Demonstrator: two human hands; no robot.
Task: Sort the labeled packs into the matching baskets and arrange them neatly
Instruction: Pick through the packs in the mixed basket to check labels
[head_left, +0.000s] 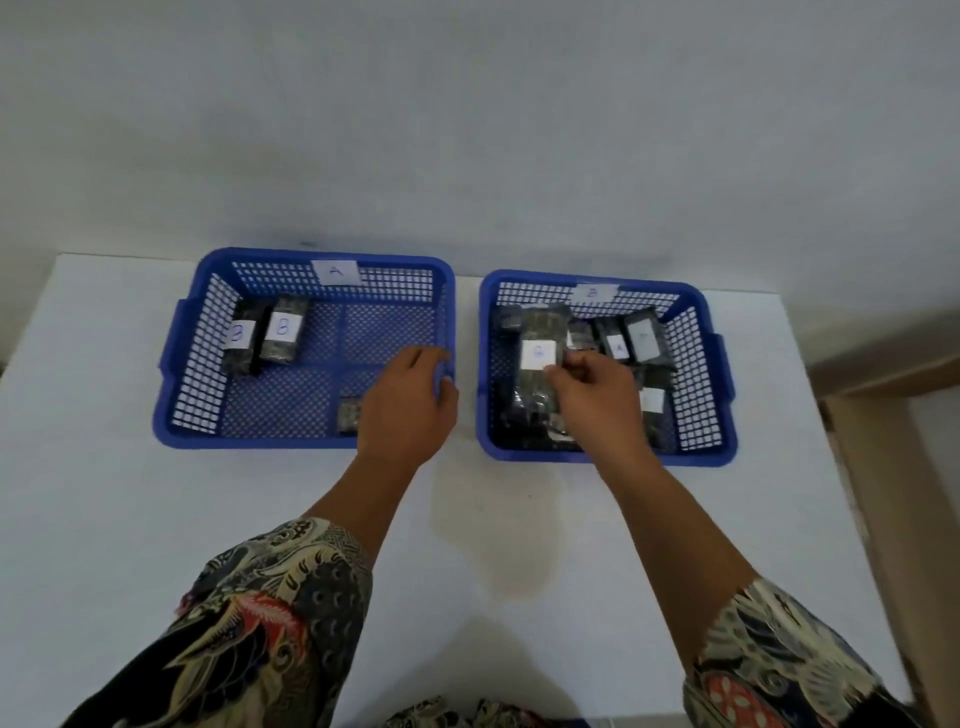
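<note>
Two blue baskets stand side by side on a white table. The left basket (179, 332) carries a label A and holds two dark packs marked B (283, 330) at its far left. Another dark pack (349, 414) lies at its near edge, partly hidden by my left hand (410, 405), which rests on the basket's right rim, gripping it. The right basket (724, 364) carries a label B and holds several dark packs. My right hand (587, 384) pinches a long dark pack with a white label (537, 358), lifted above the others.
The white table (104, 493) has a faint stain (498, 525) in front of the baskets. A pale wall rises behind. A brown floor edge shows past the table's right side. My patterned sleeves fill the lower corners.
</note>
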